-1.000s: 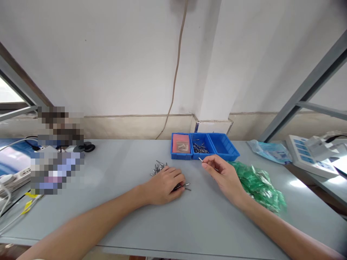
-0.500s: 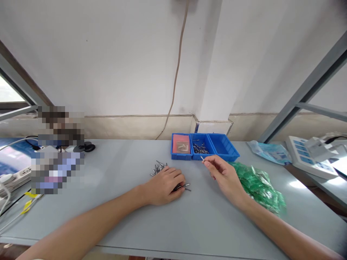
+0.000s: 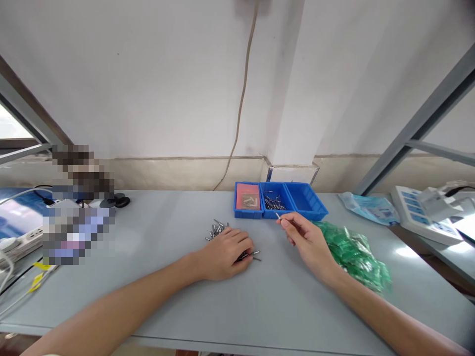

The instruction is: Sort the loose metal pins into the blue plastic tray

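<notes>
On the grey table, a pile of small metal pins [image 3: 217,230] lies partly under my left hand [image 3: 227,253], whose fingers curl over some of them. Pin ends stick out on both sides of that hand; how many it covers is hidden. Between thumb and forefinger, my right hand [image 3: 304,240] pinches one metal pin [image 3: 278,216] in front of the blue bins. More metal pins [image 3: 275,202] lie in the middle blue bin [image 3: 271,215]. The left blue bin [image 3: 248,214] holds a pink sheet and a small clear bag, and the right blue bin [image 3: 305,198] shows a bare floor.
Green plastic bags [image 3: 356,254] lie just right of my right hand. Further right are a blue-white packet [image 3: 371,208] and a white power strip [image 3: 423,217]. Cables, another power strip [image 3: 25,244] and a pixelated area are at the left. A wall stands behind the table.
</notes>
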{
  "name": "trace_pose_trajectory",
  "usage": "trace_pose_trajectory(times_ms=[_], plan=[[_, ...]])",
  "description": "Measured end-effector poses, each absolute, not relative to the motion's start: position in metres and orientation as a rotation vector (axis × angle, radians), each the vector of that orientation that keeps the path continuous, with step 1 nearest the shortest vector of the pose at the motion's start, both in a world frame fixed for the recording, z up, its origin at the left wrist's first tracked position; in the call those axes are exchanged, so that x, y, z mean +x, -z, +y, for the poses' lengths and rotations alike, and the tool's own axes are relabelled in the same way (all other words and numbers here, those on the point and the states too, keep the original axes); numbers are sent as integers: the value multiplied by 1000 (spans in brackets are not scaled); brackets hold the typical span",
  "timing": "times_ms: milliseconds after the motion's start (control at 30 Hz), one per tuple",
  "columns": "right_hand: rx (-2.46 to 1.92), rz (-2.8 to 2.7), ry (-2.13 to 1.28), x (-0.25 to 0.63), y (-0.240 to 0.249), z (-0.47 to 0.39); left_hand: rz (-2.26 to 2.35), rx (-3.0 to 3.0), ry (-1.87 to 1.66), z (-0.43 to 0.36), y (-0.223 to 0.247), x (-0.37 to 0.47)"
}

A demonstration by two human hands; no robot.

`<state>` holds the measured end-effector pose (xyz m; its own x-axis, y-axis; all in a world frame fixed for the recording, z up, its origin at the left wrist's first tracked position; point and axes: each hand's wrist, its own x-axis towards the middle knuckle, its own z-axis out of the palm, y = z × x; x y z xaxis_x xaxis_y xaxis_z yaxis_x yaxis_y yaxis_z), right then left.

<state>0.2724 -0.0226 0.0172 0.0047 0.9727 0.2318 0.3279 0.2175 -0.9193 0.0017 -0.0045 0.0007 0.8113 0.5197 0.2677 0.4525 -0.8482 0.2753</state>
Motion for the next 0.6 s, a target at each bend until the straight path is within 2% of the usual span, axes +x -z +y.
trace_pose_trajectory(times_ms=[600], plan=[[-1295, -1486, -873, 273, -17, -23, 761, 2792, -476, -5, -3, 1]])
